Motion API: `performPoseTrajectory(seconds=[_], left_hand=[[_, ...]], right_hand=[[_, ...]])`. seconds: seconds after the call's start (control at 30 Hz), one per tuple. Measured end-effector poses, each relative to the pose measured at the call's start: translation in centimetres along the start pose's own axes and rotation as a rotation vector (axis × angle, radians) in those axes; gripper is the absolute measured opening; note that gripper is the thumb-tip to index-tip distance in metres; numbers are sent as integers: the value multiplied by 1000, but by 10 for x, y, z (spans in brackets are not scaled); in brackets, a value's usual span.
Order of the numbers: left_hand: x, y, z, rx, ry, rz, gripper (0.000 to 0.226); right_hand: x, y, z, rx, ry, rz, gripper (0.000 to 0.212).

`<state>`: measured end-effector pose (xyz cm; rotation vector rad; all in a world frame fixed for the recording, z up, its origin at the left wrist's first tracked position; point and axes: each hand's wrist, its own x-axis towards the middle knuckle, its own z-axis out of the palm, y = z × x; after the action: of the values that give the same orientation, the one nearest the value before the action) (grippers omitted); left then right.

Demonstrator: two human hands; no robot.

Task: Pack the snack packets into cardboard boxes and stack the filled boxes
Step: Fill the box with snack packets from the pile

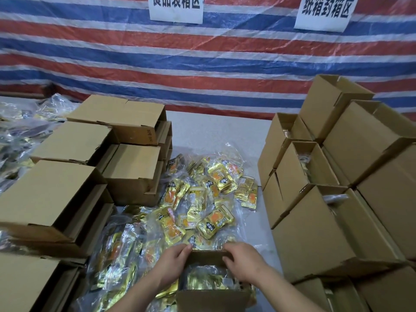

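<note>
At the bench's near edge, the left hand (172, 262) and right hand (244, 263) pinch the far flap of the open box (211, 298), which holds packets (209, 279). Light, crushable cardboard, probably; slippery packets. Best lifted by its side walls.

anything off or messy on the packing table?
Nothing damaged. Snack packets lie in a loose heap across the table rather than sorted. Both hands, left hand and right hand, grip the far flap of the open box, which holds packets.
</note>
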<state>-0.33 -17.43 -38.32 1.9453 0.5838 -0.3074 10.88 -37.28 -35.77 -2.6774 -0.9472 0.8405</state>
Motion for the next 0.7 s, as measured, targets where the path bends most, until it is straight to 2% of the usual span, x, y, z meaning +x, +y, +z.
performPoseTrajectory(seconds=[0.17, 0.33, 0.47, 0.57, 0.63, 0.7], left_hand=[[5, 8, -6, 48, -31, -13, 42], [15, 58, -17, 81, -26, 92, 37], [16, 115, -25, -118, 39, 142, 31], [6, 144, -23, -244, 154, 197, 23], [1, 158, -14, -285, 217, 238, 32], [-1, 170, -3, -306, 232, 236, 61]], right_hand=[[-3, 1, -6, -7, 18, 27, 22], [-18, 9, -29, 52, 174, 93, 34], [-33, 15, -67, 126, 367, 219, 27], [-41, 19, -99, 222, 491, 307, 17], [-47, 20, -119, 283, 564, 365, 13], [-51, 19, -135, 322, 601, 416, 17]])
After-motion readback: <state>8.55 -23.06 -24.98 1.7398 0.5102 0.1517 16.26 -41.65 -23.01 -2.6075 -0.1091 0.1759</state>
